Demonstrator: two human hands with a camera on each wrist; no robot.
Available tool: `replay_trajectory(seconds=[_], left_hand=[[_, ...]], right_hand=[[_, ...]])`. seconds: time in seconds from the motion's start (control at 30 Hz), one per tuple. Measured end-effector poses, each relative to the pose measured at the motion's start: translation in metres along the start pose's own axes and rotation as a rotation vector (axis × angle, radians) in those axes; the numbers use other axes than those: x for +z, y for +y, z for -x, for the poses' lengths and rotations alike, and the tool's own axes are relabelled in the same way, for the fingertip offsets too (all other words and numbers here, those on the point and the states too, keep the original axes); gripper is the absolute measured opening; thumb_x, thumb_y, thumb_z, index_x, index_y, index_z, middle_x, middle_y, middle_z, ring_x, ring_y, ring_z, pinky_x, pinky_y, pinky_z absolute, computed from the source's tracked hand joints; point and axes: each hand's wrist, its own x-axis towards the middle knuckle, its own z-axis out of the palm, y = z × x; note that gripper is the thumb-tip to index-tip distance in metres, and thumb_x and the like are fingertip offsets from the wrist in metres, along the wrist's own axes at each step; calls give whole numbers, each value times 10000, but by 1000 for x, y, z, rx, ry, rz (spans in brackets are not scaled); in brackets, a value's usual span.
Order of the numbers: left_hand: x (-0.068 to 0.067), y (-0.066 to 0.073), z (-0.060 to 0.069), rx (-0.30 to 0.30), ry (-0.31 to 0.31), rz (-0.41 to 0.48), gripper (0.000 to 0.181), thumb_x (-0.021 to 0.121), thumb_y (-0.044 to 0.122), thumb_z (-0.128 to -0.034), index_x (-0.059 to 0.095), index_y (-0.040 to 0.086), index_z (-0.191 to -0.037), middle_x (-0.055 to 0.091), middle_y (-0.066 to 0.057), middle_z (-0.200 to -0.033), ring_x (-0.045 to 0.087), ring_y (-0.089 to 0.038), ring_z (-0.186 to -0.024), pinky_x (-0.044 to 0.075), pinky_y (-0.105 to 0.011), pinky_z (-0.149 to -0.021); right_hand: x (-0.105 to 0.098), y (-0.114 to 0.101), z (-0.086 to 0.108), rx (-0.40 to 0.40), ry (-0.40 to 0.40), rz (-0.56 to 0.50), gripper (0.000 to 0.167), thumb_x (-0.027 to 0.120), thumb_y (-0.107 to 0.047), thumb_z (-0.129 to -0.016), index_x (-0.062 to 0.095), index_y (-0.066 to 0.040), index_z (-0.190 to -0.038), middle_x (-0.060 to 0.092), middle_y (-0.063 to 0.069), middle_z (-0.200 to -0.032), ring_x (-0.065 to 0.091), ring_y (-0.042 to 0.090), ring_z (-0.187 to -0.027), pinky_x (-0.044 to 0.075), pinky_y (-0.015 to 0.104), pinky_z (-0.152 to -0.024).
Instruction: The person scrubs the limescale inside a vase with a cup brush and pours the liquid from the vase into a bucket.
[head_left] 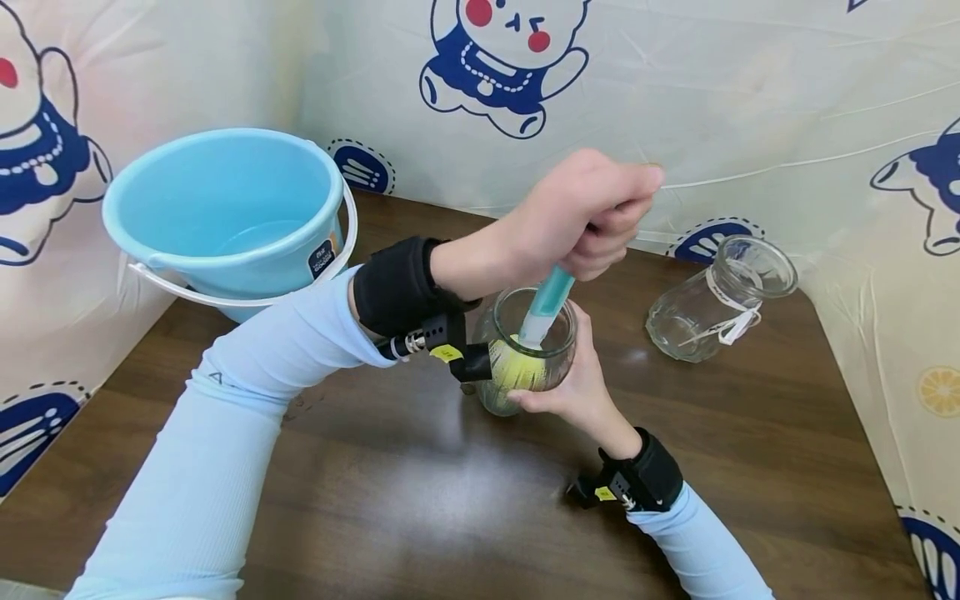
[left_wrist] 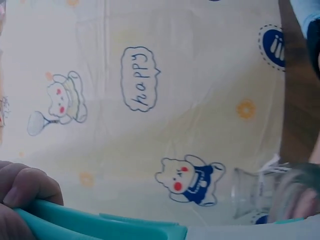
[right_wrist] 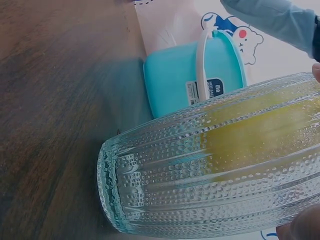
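Note:
My left hand (head_left: 592, 212) grips the teal handle (head_left: 553, 292) of a brush from above, fingers curled round it. The same teal handle (left_wrist: 115, 227) crosses the bottom of the left wrist view. Below the handle, the brush's yellow bristles (head_left: 517, 365) are inside a clear glass jar (head_left: 497, 402). My right hand (head_left: 573, 387) holds this jar round its right side, thumb in front. Close up in the right wrist view, the jar (right_wrist: 165, 195) has a dotted, ribbed wall, with the yellow bristles blurred through it. Whether its base touches the table cannot be told.
A light blue bucket (head_left: 225, 279) with a white handle stands at the back left. On the right, a second glass jar (head_left: 686, 321) with a white ribbon bow stands on the brown wooden table (head_left: 420, 508). Printed cloth (head_left: 675, 92) hangs behind.

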Motion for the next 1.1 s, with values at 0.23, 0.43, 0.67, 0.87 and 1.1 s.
replay_trajectory(seconds=[0.23, 0.43, 0.67, 0.87, 1.1], left_hand=[[-1, 15, -17, -7, -78, -37, 470, 313, 115, -972, 206, 58, -518, 144, -67, -461, 109, -209, -366, 90, -309, -383], [3, 24, -29, -68, -57, -96, 453, 323, 131, -961, 205, 64, -529, 153, -58, -471, 122, -202, -382, 105, -296, -392], [9, 22, -35, -163, -123, -147, 459, 347, 161, -953, 224, 68, -521, 167, -46, -465, 132, -202, -388, 107, -307, -384], [8, 14, -35, -182, -173, -144, 474, 353, 168, -956, 227, 68, -510, 177, -42, -450, 134, -200, -370, 101, -311, -376], [-2, 6, -31, -176, -151, -143, 481, 351, 176, -956, 230, 73, -502, 174, -44, -446, 124, -199, -367, 96, -322, -372]], right_hand=[[-2, 25, 3, 18, -5, -26, 1118, 789, -508, -568, 185, -47, -1388, 362, 122, -1317, 394, 204, -1169, 340, 258, -968], [-2, 28, 4, 5, -6, -15, 1082, 785, -504, -587, 197, -73, -1386, 358, 100, -1326, 387, 220, -1186, 336, 274, -975], [-2, 25, 3, -12, -11, -4, 1101, 783, -502, -583, 187, -24, -1376, 348, 133, -1337, 381, 217, -1184, 336, 259, -966], [-1, 4, -1, -39, -19, -32, 1080, 775, -468, -616, 180, 84, -1328, 354, 242, -1291, 394, 255, -1170, 349, 293, -964], [-1, -2, -2, -33, -24, -10, 1075, 747, -504, -627, 184, 103, -1312, 356, 265, -1286, 383, 357, -1171, 347, 389, -976]])
